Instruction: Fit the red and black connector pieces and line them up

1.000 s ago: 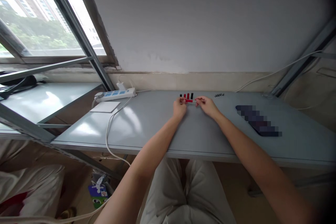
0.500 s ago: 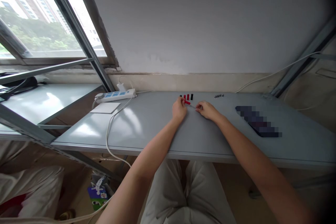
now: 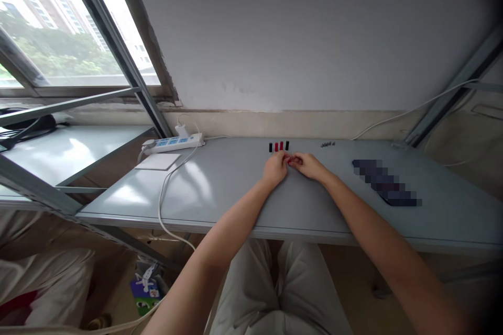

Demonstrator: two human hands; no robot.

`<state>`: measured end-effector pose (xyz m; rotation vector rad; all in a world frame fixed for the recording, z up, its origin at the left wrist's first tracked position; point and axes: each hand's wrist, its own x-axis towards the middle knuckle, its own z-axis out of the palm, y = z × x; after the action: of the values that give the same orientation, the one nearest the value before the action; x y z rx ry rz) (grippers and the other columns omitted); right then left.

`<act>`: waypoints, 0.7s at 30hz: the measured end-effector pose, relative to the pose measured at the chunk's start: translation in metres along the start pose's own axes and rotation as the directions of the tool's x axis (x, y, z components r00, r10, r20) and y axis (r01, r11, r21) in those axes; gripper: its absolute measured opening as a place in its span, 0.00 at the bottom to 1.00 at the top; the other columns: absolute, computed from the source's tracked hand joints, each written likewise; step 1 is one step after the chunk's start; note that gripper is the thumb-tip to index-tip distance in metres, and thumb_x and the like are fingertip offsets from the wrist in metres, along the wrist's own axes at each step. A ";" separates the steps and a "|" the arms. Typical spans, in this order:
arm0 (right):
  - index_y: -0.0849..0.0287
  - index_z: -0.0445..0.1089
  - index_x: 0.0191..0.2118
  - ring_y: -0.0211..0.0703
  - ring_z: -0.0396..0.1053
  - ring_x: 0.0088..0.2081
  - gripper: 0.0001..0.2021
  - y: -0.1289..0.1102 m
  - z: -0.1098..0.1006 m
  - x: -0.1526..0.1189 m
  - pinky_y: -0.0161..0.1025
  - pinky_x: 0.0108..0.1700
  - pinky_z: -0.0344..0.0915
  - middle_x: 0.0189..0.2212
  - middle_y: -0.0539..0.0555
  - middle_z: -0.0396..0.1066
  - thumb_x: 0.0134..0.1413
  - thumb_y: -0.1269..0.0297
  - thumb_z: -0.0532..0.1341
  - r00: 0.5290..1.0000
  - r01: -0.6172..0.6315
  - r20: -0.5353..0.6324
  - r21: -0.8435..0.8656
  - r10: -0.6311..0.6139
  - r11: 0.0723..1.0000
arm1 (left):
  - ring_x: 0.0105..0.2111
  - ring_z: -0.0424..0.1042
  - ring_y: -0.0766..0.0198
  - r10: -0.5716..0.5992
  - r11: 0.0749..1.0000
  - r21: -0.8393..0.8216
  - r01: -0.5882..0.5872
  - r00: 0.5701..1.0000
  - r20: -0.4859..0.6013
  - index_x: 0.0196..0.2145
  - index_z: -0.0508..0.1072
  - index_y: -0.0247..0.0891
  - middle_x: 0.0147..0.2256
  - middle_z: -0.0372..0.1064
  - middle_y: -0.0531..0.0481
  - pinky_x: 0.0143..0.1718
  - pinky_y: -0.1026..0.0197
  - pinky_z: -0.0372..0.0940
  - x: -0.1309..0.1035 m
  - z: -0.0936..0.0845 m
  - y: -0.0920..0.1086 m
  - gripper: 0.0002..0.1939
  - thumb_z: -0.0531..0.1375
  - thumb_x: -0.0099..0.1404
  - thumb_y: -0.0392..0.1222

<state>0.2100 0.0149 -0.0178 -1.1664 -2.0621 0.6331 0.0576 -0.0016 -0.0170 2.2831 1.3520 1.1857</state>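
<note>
My left hand (image 3: 276,167) is closed in a pinch on a small red cylinder (image 3: 290,161), mostly covered by the fingers. Close against it, my right hand (image 3: 309,165) is also pinched shut at the right end of the red piece; what its fingertips grip is hidden. Just beyond the hands, small cylinders stand upright in a row: a black one (image 3: 271,147) at the left, two red ones (image 3: 279,146) in the middle and another black one (image 3: 287,145) at the right. Several small metal parts (image 3: 327,144) lie farther right near the wall.
A pixelated dark object (image 3: 387,183) lies on the right of the grey table (image 3: 231,188). At the left are a white power strip (image 3: 175,142), a flat white plate (image 3: 157,161) and a white cable (image 3: 161,201) running over the front edge. Another person's trouser leg (image 3: 58,282) shows at lower left.
My left hand has moved right and slightly nearer with the red cylinder, meeting my right hand. The thin grey piece seen between them is now hidden. The left black cylinder is uncovered.
</note>
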 end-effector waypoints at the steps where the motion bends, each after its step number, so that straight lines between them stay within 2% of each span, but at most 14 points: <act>1: 0.60 0.67 0.32 0.36 0.65 0.28 0.09 0.000 0.000 0.000 0.34 0.33 0.60 0.26 0.51 0.69 0.47 0.62 0.55 1.000 -0.002 0.007 -0.019 0.002 1.000 | 0.36 0.66 0.65 0.005 1.000 0.002 -0.005 1.000 0.001 0.37 0.67 0.36 0.36 0.68 0.47 0.38 0.62 0.60 0.000 0.000 0.000 0.09 0.48 0.61 0.35; 4: 0.60 0.68 0.31 0.36 0.64 0.27 0.09 -0.003 -0.002 0.000 0.33 0.31 0.59 0.24 0.50 0.68 0.46 0.61 0.56 0.999 -0.019 0.029 -0.069 0.021 0.997 | 0.36 0.66 0.66 -0.004 1.000 0.001 0.004 1.000 0.007 0.38 0.67 0.36 0.36 0.68 0.47 0.38 0.63 0.60 0.000 0.000 0.001 0.10 0.49 0.61 0.35; 7: 0.60 0.69 0.29 0.36 0.64 0.25 0.09 -0.003 -0.007 0.004 0.33 0.28 0.57 0.22 0.49 0.68 0.45 0.60 0.56 0.998 -0.058 0.011 -0.152 0.060 0.987 | 0.35 0.66 0.66 -0.061 0.998 -0.022 0.061 0.998 -0.032 0.41 0.65 0.35 0.36 0.68 0.46 0.37 0.63 0.60 0.001 0.001 0.001 0.11 0.49 0.61 0.38; 10: 0.61 0.69 0.28 0.37 0.64 0.25 0.08 0.005 -0.016 0.016 0.33 0.28 0.57 0.22 0.51 0.69 0.42 0.61 0.59 0.981 -0.173 -0.128 -0.247 0.145 0.953 | 0.34 0.67 0.65 -0.106 0.994 -0.045 0.104 0.993 -0.047 0.42 0.65 0.35 0.35 0.69 0.46 0.37 0.63 0.60 0.001 0.001 0.000 0.12 0.49 0.61 0.39; 14: 0.61 0.70 0.29 0.39 0.66 0.28 0.09 0.026 -0.026 0.038 0.33 0.30 0.58 0.25 0.54 0.71 0.40 0.62 0.61 0.920 -0.316 -0.314 -0.241 0.234 0.918 | 0.32 0.67 0.65 -0.132 0.991 0.004 0.132 0.990 0.051 0.37 0.69 0.38 0.34 0.69 0.48 0.37 0.62 0.60 0.000 -0.001 0.002 0.10 0.50 0.59 0.37; 17: 0.62 0.70 0.30 0.39 0.67 0.29 0.09 0.042 -0.028 0.050 0.33 0.31 0.59 0.27 0.55 0.71 0.40 0.62 0.61 0.885 -0.375 -0.373 -0.217 0.278 0.901 | 0.32 0.67 0.65 -0.137 0.990 0.051 0.132 0.986 0.095 0.36 0.69 0.38 0.33 0.70 0.48 0.36 0.62 0.61 -0.001 -0.003 0.004 0.11 0.50 0.58 0.35; 21: 0.62 0.71 0.30 0.40 0.67 0.30 0.10 0.056 -0.025 0.060 0.34 0.32 0.60 0.27 0.55 0.71 0.39 0.62 0.62 0.863 -0.416 -0.398 -0.213 0.311 0.884 | 0.31 0.67 0.65 -0.108 0.993 0.064 0.102 0.990 0.088 0.36 0.70 0.38 0.32 0.70 0.49 0.35 0.62 0.61 -0.001 -0.004 0.004 0.11 0.49 0.58 0.36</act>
<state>0.2370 0.0966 -0.0206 -1.7367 -1.6691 0.2574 0.0572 -0.0053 -0.0125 2.2456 1.4720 1.0083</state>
